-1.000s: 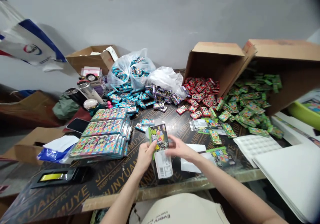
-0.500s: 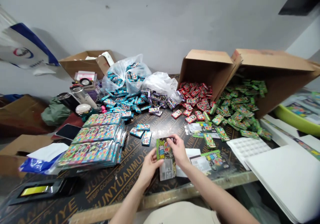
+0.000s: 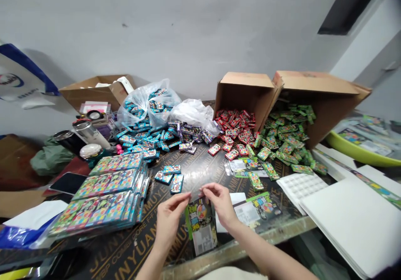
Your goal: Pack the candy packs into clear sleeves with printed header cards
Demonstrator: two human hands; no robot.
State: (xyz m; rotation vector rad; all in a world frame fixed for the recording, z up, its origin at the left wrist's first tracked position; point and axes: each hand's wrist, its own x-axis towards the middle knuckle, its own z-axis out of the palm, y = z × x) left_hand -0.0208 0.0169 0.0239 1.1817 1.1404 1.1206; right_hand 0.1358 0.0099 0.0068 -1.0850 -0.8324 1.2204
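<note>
Printed packet (image 3: 203,223) at counter's (image 3: 125,246) front edge; fingers of left hand (image 3: 168,215) and right hand (image 3: 222,205) pinch its upper corners. Farther: stacked multipacks (image 3: 102,205) toward left edge, three blue boxes (image 3: 177,184) mid-counter. Far edge: red boxes (image 3: 234,125) spilling from carton (image 3: 246,81).

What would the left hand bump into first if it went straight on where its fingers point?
The left hand would probably meet the right hand first, at its fingertips, near the top edge of the flat black-and-green printed packet. Depth is unclear in this view, so it might just miss.
</note>
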